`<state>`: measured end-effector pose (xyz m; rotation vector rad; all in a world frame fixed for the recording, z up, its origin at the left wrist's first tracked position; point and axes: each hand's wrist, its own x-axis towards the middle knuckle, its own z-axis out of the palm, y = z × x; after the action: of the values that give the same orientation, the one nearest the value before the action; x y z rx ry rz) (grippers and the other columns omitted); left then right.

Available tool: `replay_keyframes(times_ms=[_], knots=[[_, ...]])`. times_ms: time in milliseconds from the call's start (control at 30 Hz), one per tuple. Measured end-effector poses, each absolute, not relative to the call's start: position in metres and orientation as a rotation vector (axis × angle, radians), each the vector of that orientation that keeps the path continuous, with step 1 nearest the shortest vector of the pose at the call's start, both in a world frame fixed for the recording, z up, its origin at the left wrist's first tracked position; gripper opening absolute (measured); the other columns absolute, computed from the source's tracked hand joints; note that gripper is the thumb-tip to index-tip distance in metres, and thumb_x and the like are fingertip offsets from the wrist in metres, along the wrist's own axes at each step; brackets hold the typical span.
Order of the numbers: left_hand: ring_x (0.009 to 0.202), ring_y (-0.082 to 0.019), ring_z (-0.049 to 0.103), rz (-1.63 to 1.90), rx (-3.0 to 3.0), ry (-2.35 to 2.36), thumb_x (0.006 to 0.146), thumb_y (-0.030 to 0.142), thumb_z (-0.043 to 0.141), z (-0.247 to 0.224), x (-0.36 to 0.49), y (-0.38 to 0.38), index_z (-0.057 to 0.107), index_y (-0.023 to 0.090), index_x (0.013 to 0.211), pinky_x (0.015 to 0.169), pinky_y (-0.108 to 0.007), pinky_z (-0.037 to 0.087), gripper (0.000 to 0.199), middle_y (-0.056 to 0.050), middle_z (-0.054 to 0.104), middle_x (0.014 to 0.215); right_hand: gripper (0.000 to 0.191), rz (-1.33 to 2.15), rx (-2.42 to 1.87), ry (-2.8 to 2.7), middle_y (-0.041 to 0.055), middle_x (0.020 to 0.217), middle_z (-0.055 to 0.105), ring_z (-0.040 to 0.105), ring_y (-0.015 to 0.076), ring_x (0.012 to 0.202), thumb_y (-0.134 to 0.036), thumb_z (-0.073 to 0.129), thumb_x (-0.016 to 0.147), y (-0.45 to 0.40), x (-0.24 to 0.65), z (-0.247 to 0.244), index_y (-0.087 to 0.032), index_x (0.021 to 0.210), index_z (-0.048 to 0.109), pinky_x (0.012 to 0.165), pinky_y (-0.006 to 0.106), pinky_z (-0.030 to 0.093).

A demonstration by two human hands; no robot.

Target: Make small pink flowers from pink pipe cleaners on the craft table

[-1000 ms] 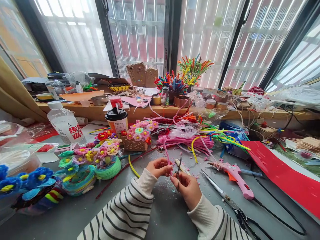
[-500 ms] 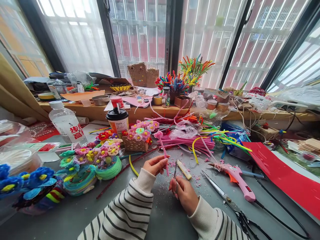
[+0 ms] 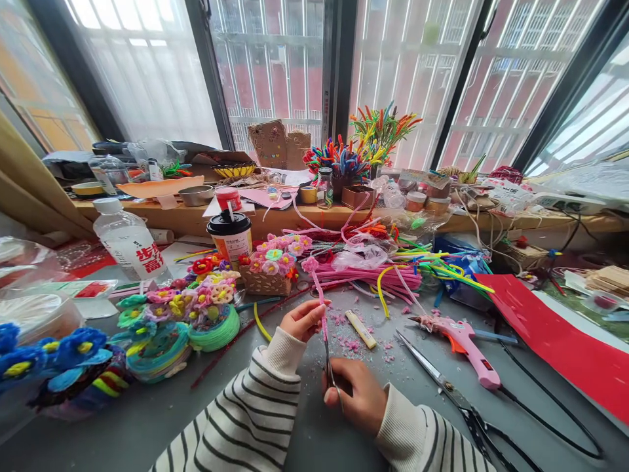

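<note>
Between the thumb and fingers of my left hand (image 3: pixel 303 319) is a pink pipe cleaner (image 3: pixel 318 286), held upright with a small pink flower shape at its top. My right hand (image 3: pixel 358 392) grips a small pair of scissors (image 3: pixel 327 360) by the handles. The scissors' tips point up and meet the lower end of the pipe cleaner, just under my left fingers. Whether the blades touch the fuzz or the wire cannot be made out. Pink fluff clippings (image 3: pixel 350 344) lie on the grey table around a pale yellow stick-shaped item (image 3: pixel 361 329).
Large scissors (image 3: pixel 445 387) and a pink glue gun (image 3: pixel 464 347) with a black cord lie right. Fuzzy flower pots (image 3: pixel 213 328) and a water bottle (image 3: pixel 128 239) stand left. Behind are a lidded cup (image 3: pixel 230 236), a flower box (image 3: pixel 265 282) and pink pipe cleaners (image 3: pixel 368 276).
My right hand has moved down and left, bringing the small scissors from beside the pipe cleaner to its lower end. My left hand has shifted slightly left, still holding it.
</note>
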<state>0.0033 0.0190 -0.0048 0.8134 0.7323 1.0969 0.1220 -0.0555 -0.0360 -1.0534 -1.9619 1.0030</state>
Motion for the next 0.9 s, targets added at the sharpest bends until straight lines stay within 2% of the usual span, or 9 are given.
replay_keyframes(times_ms=[200, 533, 900], knots=[[0.038, -0.002, 0.044, 1.067, 0.817, 0.744, 0.044, 0.024, 0.069, -0.0024, 0.0043, 0.0165, 0.064, 0.014, 0.066, 0.038, -0.012, 0.031, 0.025, 0.004, 0.052, 0.043, 0.056, 0.987, -1.086, -1.943, -0.004, 0.047, 0.033, 0.03, 0.0075, 0.043, -0.066, 0.022, 0.064, -0.0557, 0.1218, -0.0316, -0.015, 0.055, 0.044, 0.04, 0.02, 0.022], [0.034, 0.0, 0.036, 1.092, 0.773, 0.708, 0.045, 0.025, 0.068, -0.0023, 0.0036, 0.0204, 0.064, 0.013, 0.066, 0.034, -0.013, 0.025, 0.025, 0.005, 0.046, 0.04, 0.057, 1.034, -1.079, -1.931, -0.0032, 0.048, 0.035, 0.031, 0.008, 0.044, -0.066, 0.021, 0.065, -0.0538, 0.1204, -0.029, -0.015, 0.056, 0.044, 0.041, 0.02, 0.023], [0.034, 0.0, 0.034, 1.052, 0.826, 0.756, 0.046, 0.027, 0.068, -0.0088, 0.0031, 0.0226, 0.064, 0.013, 0.067, 0.034, -0.014, 0.022, 0.025, 0.005, 0.045, 0.042, 0.055, 1.057, -1.076, -1.905, -0.0033, 0.048, 0.034, 0.03, 0.0081, 0.044, -0.065, 0.022, 0.065, -0.053, 0.1199, -0.0288, -0.016, 0.056, 0.044, 0.04, 0.02, 0.023]])
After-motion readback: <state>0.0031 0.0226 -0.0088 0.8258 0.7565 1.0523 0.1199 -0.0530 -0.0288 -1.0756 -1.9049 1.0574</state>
